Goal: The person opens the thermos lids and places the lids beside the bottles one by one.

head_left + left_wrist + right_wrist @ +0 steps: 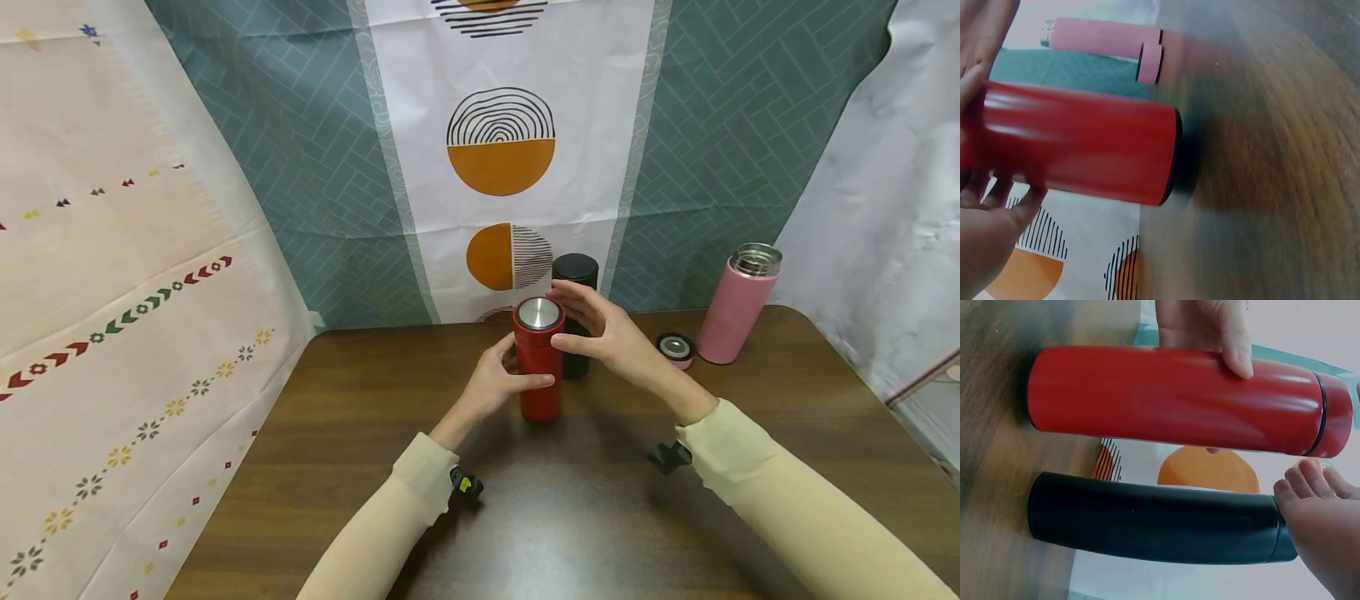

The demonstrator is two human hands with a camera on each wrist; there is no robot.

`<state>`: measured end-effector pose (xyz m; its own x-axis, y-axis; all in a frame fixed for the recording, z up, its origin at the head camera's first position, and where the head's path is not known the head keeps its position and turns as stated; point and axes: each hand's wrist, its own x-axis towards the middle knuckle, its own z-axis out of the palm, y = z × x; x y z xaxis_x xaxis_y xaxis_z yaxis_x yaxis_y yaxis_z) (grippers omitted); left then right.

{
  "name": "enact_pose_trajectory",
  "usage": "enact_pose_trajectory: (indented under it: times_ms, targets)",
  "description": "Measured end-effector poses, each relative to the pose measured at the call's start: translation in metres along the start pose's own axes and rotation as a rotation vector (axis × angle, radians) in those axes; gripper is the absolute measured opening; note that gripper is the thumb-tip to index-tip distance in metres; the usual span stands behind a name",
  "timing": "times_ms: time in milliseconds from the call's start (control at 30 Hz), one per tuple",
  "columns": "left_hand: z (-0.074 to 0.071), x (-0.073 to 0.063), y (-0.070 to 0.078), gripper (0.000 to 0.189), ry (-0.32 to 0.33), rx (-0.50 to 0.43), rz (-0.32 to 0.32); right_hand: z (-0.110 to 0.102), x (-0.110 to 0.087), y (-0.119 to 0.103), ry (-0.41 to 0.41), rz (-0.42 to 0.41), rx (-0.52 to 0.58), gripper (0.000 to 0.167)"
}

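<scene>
A red thermos flask with a steel-topped red lid stands upright, its black-edged base close over the brown table. My left hand grips it around the middle, thumb across the front and fingers behind. Near the lid, my right hand is spread, with its thumb by the lid's side and its fingers reaching behind; the right wrist view shows a gap between these fingers and the lid. Just behind stands a black flask, its top partly hidden by my right hand in that view.
At the table's right rear, a pink flask stands without its lid, its steel mouth showing. A pink and black lid lies beside it. A patterned cloth hangs along the table's back edge.
</scene>
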<state>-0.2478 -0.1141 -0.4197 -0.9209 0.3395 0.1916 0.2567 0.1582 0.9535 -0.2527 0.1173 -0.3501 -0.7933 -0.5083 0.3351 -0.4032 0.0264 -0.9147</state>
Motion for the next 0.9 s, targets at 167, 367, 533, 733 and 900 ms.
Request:
enact_pose_trajectory:
  times_ms: [167,367,533,733,900]
  targets:
    - [0.003,-0.004,0.0,0.065,-0.071,0.001,0.025,-0.002,-0.006,-0.003,-0.045,0.028,0.007,0.078]
    - [0.01,-0.008,0.003,0.066,-0.112,-0.012,0.025,-0.001,-0.013,-0.008,-0.049,0.051,-0.026,0.076]
    - [0.013,-0.012,0.004,0.068,-0.13,-0.008,0.019,0.004,-0.017,-0.01,-0.045,0.065,-0.055,0.073]
    - [0.016,-0.014,0.002,0.069,-0.138,0.0,0.025,0.01,-0.019,-0.012,0.007,0.069,-0.149,0.07]
    - [0.018,-0.016,0.0,0.069,-0.136,0.009,0.023,0.013,-0.019,-0.011,0.019,0.082,-0.176,0.065]
